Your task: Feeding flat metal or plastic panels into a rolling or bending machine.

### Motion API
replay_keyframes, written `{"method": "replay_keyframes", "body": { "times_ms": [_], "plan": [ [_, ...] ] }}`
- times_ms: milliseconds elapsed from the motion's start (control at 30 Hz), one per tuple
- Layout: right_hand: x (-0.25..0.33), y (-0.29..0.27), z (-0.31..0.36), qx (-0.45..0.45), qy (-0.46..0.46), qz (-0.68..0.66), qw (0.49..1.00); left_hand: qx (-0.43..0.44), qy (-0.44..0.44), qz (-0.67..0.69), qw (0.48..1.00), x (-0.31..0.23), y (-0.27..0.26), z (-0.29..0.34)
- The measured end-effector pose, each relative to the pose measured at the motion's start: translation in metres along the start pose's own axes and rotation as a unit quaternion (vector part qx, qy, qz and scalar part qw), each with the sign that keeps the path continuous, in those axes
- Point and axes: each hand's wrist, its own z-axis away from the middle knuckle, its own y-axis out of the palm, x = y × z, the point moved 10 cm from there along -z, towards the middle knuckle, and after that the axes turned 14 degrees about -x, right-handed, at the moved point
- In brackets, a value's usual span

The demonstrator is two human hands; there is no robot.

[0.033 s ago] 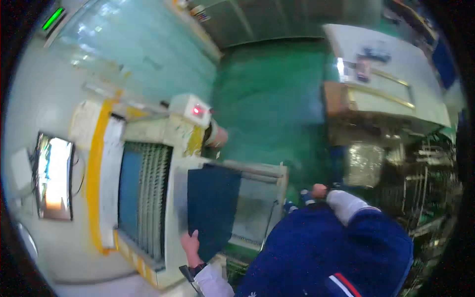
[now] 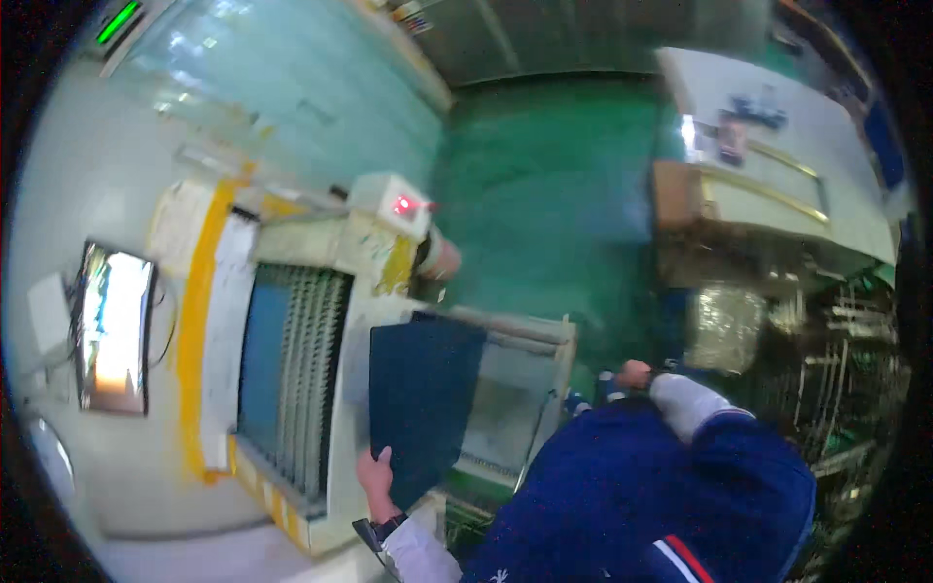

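Left hand (image 2: 376, 478) pinches the lower edge of a dark blue flat panel (image 2: 423, 403), thumb on the near face, fingers hidden behind. Panel stands roughly upright, tilted a bit, over the pale machine frame (image 2: 530, 330), just beside the ribbed blue conveyor/slot section (image 2: 292, 374). Right hand (image 2: 634, 374) is farther right, past the white cuff & blue sleeve (image 2: 632, 505), near the machine's right end; too small/blurred, can't tell if it's spread or gripping anything. Panel looks thin, stiff, prob light; holds its shape w/ one-edge grip, no sag. Smooth face, could slip, so best taken at the edges, ideally both sides, not the flat face. Corners likely knock-prone against the frame. Around: red lamp on a small white box (image 2: 394, 206) at the machine top, yellow stripe (image 2: 197, 321) down the left, lit monitor (image 2: 114, 328) far left, green floor (image 2: 544, 194), white tabletop (image 2: 777, 155) upper right, wire racks (image 2: 836, 369) right.
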Motion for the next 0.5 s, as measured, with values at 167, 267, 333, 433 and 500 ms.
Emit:
{"method": "replay_keyframes", "body": {
  "times_ms": [167, 267, 333, 433, 500],
  "plan": [
    [-0.011, 0.003, -0.018, -0.052, -0.021, 0.022, 0.998, -0.074, -0.154, 0.339, 0.925, -0.029, -0.097, 0.037],
    [-0.026, 0.052, -0.037, -0.029, -0.189, 0.047, 0.98, -0.157, -0.242, 0.515, 0.807, 0.047, -0.096, 0.051],
    [-0.005, 0.053, -0.041, -0.014, -0.239, 0.094, 0.966, -0.156, -0.318, 0.619, 0.7, 0.068, -0.079, 0.068],
    [0.021, -0.008, -0.027, 0.002, 0.072, 0.038, 0.997, -0.134, -0.317, 0.738, 0.58, 0.072, -0.043, 0.071],
    [0.005, -0.001, -0.043, -0.007, 0.055, 0.016, 0.998, -0.105, -0.318, 0.74, 0.583, 0.042, -0.029, 0.059]
  ]
}}
